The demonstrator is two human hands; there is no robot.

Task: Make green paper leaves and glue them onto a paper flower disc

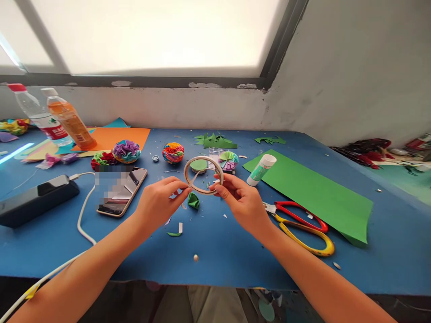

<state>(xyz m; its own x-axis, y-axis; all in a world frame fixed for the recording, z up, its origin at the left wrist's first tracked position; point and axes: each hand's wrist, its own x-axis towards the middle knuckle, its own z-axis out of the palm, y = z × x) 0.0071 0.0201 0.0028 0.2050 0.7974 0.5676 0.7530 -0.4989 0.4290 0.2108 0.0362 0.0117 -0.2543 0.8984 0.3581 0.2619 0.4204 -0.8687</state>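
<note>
Between my hands, above the blue table, is a thin roll of tape (203, 192). My right hand (239, 197) grips the ring's right side between thumb and fingers. My left hand (164, 196) is pinched at the ring's lower left, on a narrow strip of tape that slants up inside the ring. Just below the roll lies a crumpled green paper piece (193, 200). Behind it are a round green-topped disc (199, 166) and a pastel paper ball (228, 160), partly covered by the ring and my right hand.
Red-and-yellow scissors (303, 224), a glue stick (261, 170) and green paper (313, 193) are at the right. A phone (134, 188), power bank (38, 199), white cable (80, 220) and two bottles (69, 119) occupy the left. A colourful ball (173, 153) sits behind my hands.
</note>
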